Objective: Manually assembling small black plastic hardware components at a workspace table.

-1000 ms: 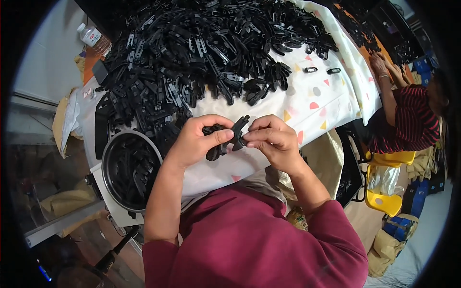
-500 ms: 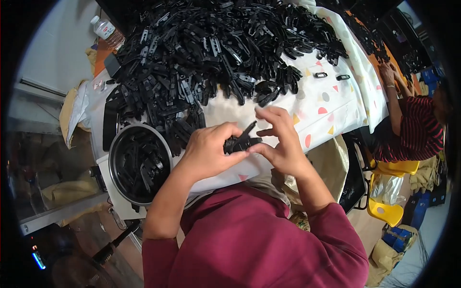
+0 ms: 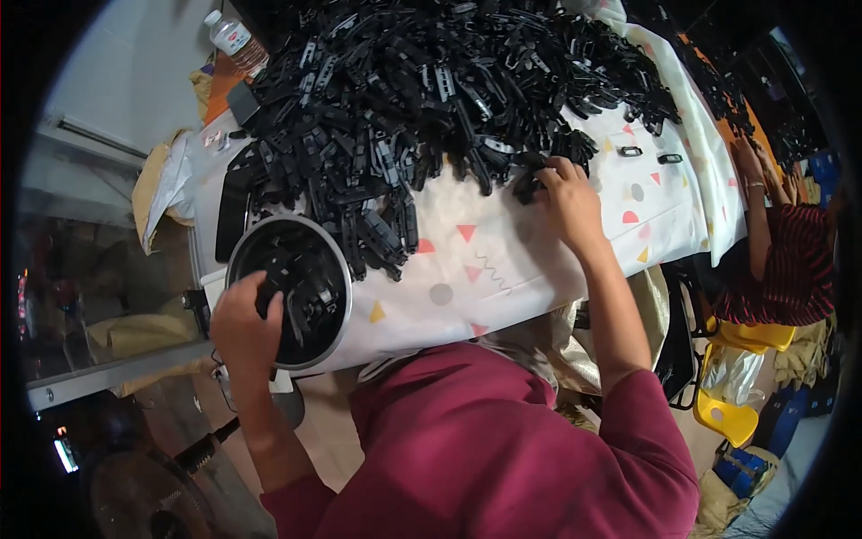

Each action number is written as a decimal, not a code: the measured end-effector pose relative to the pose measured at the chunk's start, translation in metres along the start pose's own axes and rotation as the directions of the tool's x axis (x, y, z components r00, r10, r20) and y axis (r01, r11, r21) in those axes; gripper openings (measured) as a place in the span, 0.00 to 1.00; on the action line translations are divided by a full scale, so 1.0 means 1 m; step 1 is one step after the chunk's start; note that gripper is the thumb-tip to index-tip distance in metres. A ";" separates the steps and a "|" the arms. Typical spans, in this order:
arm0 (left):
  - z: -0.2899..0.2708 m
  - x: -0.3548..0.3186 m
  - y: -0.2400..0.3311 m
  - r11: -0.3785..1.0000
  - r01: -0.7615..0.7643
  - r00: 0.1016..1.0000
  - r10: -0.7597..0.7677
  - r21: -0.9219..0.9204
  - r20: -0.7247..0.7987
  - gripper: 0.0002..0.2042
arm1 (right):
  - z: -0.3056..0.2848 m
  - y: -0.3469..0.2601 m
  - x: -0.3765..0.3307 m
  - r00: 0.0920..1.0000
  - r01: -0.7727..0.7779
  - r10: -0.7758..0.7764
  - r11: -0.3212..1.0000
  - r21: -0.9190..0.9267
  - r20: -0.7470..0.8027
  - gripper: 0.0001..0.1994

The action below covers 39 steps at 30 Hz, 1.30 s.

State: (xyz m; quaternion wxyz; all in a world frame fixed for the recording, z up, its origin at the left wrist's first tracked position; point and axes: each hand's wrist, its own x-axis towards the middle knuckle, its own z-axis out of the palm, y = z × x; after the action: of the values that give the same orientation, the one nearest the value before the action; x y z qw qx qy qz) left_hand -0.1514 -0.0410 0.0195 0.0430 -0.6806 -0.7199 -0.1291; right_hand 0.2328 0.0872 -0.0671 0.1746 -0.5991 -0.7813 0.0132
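Note:
A steel bowl at the table's left front holds many slim black plastic parts. My left hand is over its left rim, thumb and fingers curled around a black part that is partly hidden. My right hand reaches to the front right edge of a big heap of similar black parts. Its fingers are bent down and pinched on a small black part; the fingertips partly cover it. I cannot make out the parts' exact kind.
A patterned white cloth covers the table. Two small black pieces lie apart on the right. A plastic bottle stands at the far left. Another person works at the right, near yellow stools.
My hands have parted from over the table's middle, where they held a black part together. The left has moved to the bowl, the right to the heap's edge. The view has shifted slightly.

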 end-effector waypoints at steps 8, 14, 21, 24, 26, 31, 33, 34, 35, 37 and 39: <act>0.056 0.040 0.111 0.958 -0.263 0.960 0.249 -0.113 -0.124 0.06 | -0.003 0.003 -0.010 0.992 0.124 -0.124 0.992 0.003 0.020 0.11; 0.117 0.050 0.133 0.950 -0.274 0.960 0.280 0.152 -0.020 0.06 | -0.013 -0.029 -0.037 0.980 -0.142 0.197 0.756 0.639 -0.015 0.10; 0.101 0.027 0.136 0.955 -0.292 0.929 0.297 -0.055 0.223 0.10 | -0.019 -0.045 -0.048 0.874 -0.405 0.302 0.017 0.914 0.381 0.07; 0.072 0.032 0.147 0.862 0.020 0.884 0.221 -0.506 0.412 0.11 | -0.032 -0.050 -0.051 0.919 -0.316 0.219 -0.089 0.945 0.328 0.10; 0.065 0.038 0.151 0.602 0.381 0.810 0.148 -0.702 0.567 0.12 | -0.045 -0.054 -0.053 0.942 -0.281 0.139 -0.171 0.944 0.306 0.10; 0.078 0.041 0.138 -0.025 0.515 0.795 0.389 -0.857 0.466 0.17 | -0.063 -0.078 -0.054 0.997 0.034 -0.078 0.161 0.986 -0.021 0.09; 0.076 0.037 0.147 -0.036 0.402 0.853 0.379 -0.915 0.359 0.19 | -0.062 -0.084 -0.052 0.989 0.123 -0.127 0.365 0.923 -0.081 0.10; 0.076 0.035 0.143 -0.031 0.434 0.838 0.381 -0.900 0.391 0.17 | -0.060 -0.088 -0.052 0.985 0.161 -0.123 0.438 0.884 -0.118 0.10; 0.074 0.034 0.141 -0.033 0.435 0.841 0.371 -0.900 0.393 0.17 | -0.059 -0.088 -0.051 0.980 0.198 -0.119 0.516 0.834 -0.159 0.10; 0.067 0.030 0.140 -0.012 0.463 0.826 0.368 -0.886 0.427 0.18 | -0.059 -0.089 -0.052 0.983 0.179 -0.120 0.481 0.859 -0.137 0.10; 0.067 0.025 0.137 0.022 0.445 0.834 0.354 -0.895 0.423 0.17 | -0.061 -0.086 -0.054 0.986 0.117 -0.153 0.371 0.921 -0.064 0.09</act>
State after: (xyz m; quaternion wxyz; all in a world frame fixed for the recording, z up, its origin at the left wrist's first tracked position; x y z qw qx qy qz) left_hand -0.0099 0.0052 -0.0214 -0.6577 -0.4877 -0.4172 -0.3942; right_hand 0.1819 0.0002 -0.0042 0.4653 -0.3350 -0.6911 0.4401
